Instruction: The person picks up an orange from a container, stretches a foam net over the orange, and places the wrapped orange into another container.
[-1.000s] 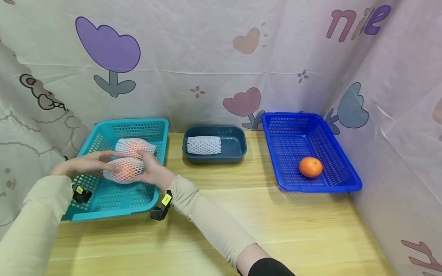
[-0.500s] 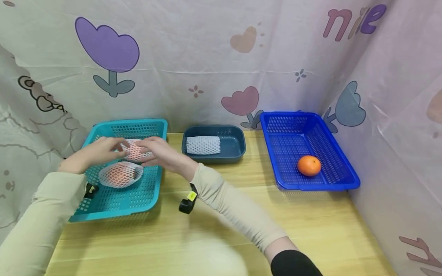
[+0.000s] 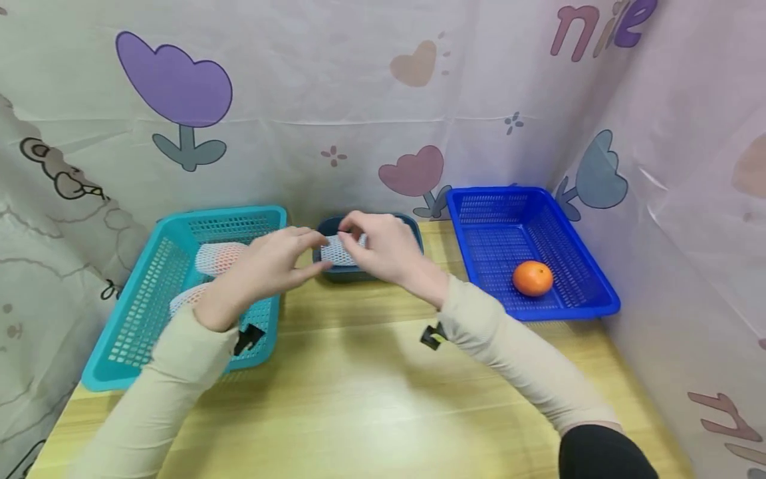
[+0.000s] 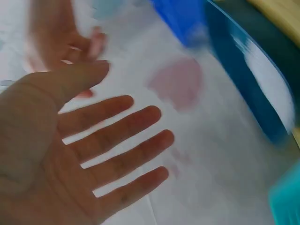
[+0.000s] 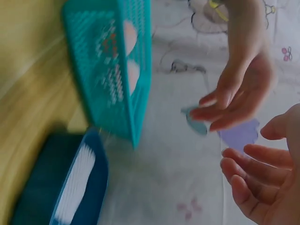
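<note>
My left hand (image 3: 269, 266) hovers at the left side of the small dark blue tray (image 3: 413, 233). Its fingers are spread and hold nothing in the left wrist view. Above the tray's right part is my right hand (image 3: 383, 246), fingers loosely bent with nothing between them. A white foam net sleeve (image 3: 339, 252) lies flat in the tray, partly covered by the right hand. Two round pinkish-orange fruits in white foam nets, a rear netted fruit (image 3: 218, 258) and a front netted fruit (image 3: 187, 297), rest in the teal basket (image 3: 134, 326), the front one partly behind my left arm.
On the right stands a blue basket (image 3: 491, 239) holding a bare orange (image 3: 532, 278). Everything stands on a wooden table (image 3: 371, 386). A printed curtain (image 3: 311, 80) rises directly behind the containers and along both sides.
Both hands have let go of the front netted fruit, which now lies in the teal basket. They have moved right, from that basket to the dark tray.
</note>
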`<state>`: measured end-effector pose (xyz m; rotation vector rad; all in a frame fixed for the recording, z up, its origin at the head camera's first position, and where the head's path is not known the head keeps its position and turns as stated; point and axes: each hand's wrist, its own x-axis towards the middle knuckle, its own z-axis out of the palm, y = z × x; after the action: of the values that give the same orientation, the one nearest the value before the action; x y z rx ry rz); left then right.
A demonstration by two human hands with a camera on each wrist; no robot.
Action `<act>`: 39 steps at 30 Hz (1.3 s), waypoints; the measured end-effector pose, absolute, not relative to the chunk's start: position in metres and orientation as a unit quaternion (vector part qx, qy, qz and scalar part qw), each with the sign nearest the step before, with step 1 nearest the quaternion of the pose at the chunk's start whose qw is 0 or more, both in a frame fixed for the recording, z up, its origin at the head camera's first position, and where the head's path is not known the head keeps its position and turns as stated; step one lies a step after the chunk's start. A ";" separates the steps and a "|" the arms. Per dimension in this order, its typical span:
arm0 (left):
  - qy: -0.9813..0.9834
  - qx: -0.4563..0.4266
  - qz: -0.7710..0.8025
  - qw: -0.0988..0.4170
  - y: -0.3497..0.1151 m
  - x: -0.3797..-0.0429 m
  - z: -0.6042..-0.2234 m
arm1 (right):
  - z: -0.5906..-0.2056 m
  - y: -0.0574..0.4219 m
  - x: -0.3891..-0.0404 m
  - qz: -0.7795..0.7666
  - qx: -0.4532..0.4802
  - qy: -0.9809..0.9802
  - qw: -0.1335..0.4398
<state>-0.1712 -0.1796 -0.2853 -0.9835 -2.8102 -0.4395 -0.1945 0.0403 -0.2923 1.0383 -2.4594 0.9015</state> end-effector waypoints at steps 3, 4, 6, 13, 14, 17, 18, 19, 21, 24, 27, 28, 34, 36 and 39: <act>-0.917 -0.337 -0.211 0.040 -0.152 -0.168 -0.283 | -0.295 0.076 -0.192 0.313 0.355 -0.862 0.180; -0.911 -0.340 -0.231 0.030 -0.143 -0.168 -0.283 | -0.296 0.089 -0.191 0.315 0.347 -0.865 0.179; -0.902 -0.343 -0.263 0.013 -0.123 -0.169 -0.284 | -0.297 0.115 -0.188 0.312 0.327 -0.874 0.181; -0.861 -0.373 -0.347 -0.013 -0.051 -0.175 -0.297 | -0.307 0.197 -0.180 0.276 0.248 -0.899 0.233; -0.851 -0.376 -0.365 -0.023 -0.040 -0.176 -0.299 | -0.310 0.207 -0.179 0.266 0.237 -0.903 0.239; -0.813 -0.388 -0.428 -0.069 -0.003 -0.180 -0.308 | -0.322 0.237 -0.178 0.239 0.204 -0.917 0.245; -0.804 -0.387 -0.442 -0.086 0.009 -0.182 -0.311 | -0.327 0.247 -0.179 0.231 0.196 -0.921 0.246; -0.798 -0.381 -0.455 -0.103 0.022 -0.184 -0.315 | -0.332 0.256 -0.180 0.225 0.189 -0.924 0.247; -0.792 -0.373 -0.468 -0.119 0.047 -0.190 -0.323 | -0.343 0.276 -0.183 0.218 0.180 -0.927 0.244; -0.805 -0.346 -0.467 -0.117 0.081 -0.199 -0.338 | -0.357 0.304 -0.190 0.214 0.183 -0.932 0.229; -0.814 -0.303 -0.479 -0.126 0.114 -0.204 -0.354 | -0.370 0.332 -0.193 0.218 0.182 -0.937 0.202; -0.818 -0.285 -0.483 -0.131 0.124 -0.204 -0.358 | -0.374 0.341 -0.194 0.220 0.182 -0.939 0.192; -0.854 -0.194 -0.462 -0.141 0.175 -0.201 -0.372 | -0.391 0.377 -0.198 0.258 0.163 -0.950 0.070; -0.869 -0.174 -0.443 -0.139 0.188 -0.201 -0.375 | -0.395 0.382 -0.199 0.284 0.148 -0.947 0.012; -0.884 -0.155 -0.417 -0.143 0.201 -0.201 -0.380 | -0.401 0.385 -0.201 0.317 0.122 -0.939 -0.058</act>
<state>-0.2008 0.2015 -0.3796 -0.5359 -3.0638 -1.4430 -0.2007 0.3851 -0.4006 0.3993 -3.0638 1.0348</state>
